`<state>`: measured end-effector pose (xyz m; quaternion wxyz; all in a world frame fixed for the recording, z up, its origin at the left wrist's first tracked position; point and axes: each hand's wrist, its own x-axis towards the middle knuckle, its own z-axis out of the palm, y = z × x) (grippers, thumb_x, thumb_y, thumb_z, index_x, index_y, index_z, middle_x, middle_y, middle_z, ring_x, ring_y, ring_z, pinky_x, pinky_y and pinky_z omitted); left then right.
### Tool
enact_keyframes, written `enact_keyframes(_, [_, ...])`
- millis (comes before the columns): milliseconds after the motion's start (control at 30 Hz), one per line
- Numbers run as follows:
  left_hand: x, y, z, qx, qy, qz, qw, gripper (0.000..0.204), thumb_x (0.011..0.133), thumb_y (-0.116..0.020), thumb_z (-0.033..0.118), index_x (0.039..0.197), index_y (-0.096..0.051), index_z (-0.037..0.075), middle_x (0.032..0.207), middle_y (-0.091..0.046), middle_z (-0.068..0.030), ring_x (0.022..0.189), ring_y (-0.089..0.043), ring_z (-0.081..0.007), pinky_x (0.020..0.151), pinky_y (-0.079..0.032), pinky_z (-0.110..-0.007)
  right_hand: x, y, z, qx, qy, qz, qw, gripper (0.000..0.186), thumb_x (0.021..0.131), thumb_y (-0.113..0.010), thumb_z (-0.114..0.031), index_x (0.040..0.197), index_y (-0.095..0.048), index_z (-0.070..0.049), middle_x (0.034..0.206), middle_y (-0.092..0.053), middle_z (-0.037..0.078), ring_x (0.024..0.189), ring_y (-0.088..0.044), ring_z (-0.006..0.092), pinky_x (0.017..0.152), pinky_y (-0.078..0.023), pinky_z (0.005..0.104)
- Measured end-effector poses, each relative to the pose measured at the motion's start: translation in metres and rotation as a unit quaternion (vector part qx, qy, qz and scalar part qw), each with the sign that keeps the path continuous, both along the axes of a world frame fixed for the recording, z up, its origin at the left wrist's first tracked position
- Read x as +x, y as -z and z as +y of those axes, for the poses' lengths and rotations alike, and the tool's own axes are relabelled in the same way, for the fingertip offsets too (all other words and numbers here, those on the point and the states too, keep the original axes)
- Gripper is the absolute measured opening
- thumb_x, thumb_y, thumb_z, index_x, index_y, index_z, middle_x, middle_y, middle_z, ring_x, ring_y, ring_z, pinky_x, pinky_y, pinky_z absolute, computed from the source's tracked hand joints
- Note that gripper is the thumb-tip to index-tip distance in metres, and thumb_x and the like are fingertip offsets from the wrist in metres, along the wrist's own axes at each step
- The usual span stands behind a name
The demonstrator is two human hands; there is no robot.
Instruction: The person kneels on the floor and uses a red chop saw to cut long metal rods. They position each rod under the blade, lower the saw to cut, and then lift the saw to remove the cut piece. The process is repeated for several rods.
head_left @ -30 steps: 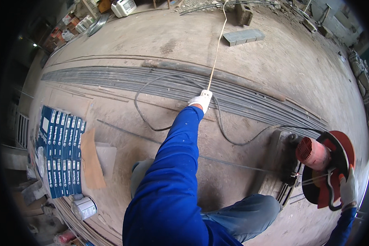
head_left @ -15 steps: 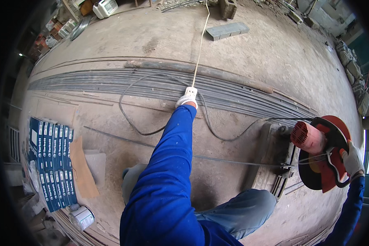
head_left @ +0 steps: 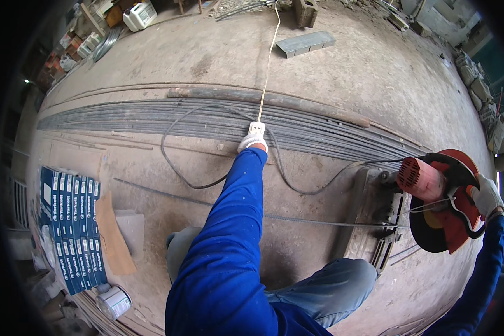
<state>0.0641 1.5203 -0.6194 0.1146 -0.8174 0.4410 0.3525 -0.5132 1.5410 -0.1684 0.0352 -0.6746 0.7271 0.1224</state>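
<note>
Straight ahead, my left hand [head_left: 253,142], in a white glove, is closed around the near end of a white extension socket [head_left: 257,128]. A thin pale cord runs from its far end. A dark power cable [head_left: 165,147] loops near that hand and leads to the cut-off saw on the right. My right hand [head_left: 486,196], also gloved, grips the handle of the saw's red head [head_left: 423,179]. The saw's base [head_left: 357,210] stands on the floor with a thin steel bar [head_left: 305,220] lying across it. The saw's disc is partly hidden by its guard.
Many long steel bars [head_left: 129,116] lie across the floor beyond my left hand, with a rusty pipe [head_left: 224,92] along them. Blue boxes [head_left: 73,224], cardboard [head_left: 115,235] and a paint can [head_left: 115,302] are on the left. A grey block [head_left: 305,43] lies farther off.
My right hand and the saw head have risen slightly away from the base. My left hand stays at the extension socket. The view has shifted a little.
</note>
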Motion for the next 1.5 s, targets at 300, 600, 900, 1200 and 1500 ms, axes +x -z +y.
enact_keyframes(300, [0.0, -0.018, 0.023, -0.103, -0.163, -0.028, 0.981, 0.102, 0.089, -0.016, 0.087, 0.128, -0.069, 0.01, 0.129, -0.066, -0.0231, 0.125, -0.061, -0.0379, 0.102, -0.047, -0.051, -0.002, -0.001, -0.012, 0.011, -0.006, -0.002, 1.0, 0.029, 0.089, -0.067, -0.011, 0.113, -0.066, 0.005, 0.073, -0.069, 0.016, 0.064, -0.069, 0.0247, 0.061, -0.053, 0.04])
enact_keyframes(600, [-0.004, -0.013, 0.031, -0.093, -0.042, -0.073, 0.992, 0.09, 0.095, -0.02, 0.077, 0.125, -0.07, 0.008, 0.126, -0.067, -0.0238, 0.123, -0.062, -0.0398, 0.101, -0.049, -0.05, -0.008, 0.002, -0.02, 0.013, -0.01, 0.01, 1.0, 0.029, 0.088, -0.068, -0.013, 0.11, -0.067, 0.005, 0.078, -0.072, 0.017, 0.066, -0.07, 0.0254, 0.062, -0.054, 0.0404])
enact_keyframes(900, [-0.005, 0.006, 0.007, -0.059, 0.051, -0.087, 0.993, 0.077, 0.094, -0.058, 0.04, 0.16, -0.017, 0.032, 0.161, -0.037, -0.0053, 0.127, -0.06, -0.0356, 0.096, -0.054, -0.055, -0.02, 0.008, -0.025, 0.004, -0.028, 0.057, 0.998, 0.03, 0.088, -0.065, -0.015, 0.11, -0.067, 0.004, 0.078, -0.07, 0.018, 0.066, -0.069, 0.0278, 0.064, -0.054, 0.0412])
enact_keyframes(1200, [0.001, 0.008, 0.011, -0.064, 0.005, -0.099, 0.993, 0.055, 0.097, -0.046, 0.044, 0.147, -0.043, 0.022, 0.139, -0.058, -0.0193, 0.119, -0.063, -0.04, 0.099, -0.052, -0.052, -0.009, 0.001, -0.02, 0.034, -0.004, 0.04, 0.999, 0.029, 0.092, -0.064, -0.018, 0.113, -0.066, 0.002, 0.074, -0.068, 0.014, 0.054, -0.064, 0.0238, 0.05, -0.052, 0.0396])
enact_keyframes(1500, [-0.005, -0.064, 0.029, 0.013, 0.236, -0.119, 0.964, 0.069, 0.068, -0.085, 0.054, 0.122, -0.072, 0.012, 0.126, -0.069, -0.0162, 0.115, -0.066, -0.0339, 0.096, -0.053, -0.043, -0.017, 0.007, -0.024, 0.014, -0.076, 0.094, 0.993, 0.033, 0.091, -0.065, -0.025, 0.11, -0.069, 0.002, 0.077, -0.07, 0.019, 0.062, -0.069, 0.029, 0.057, -0.055, 0.0421])
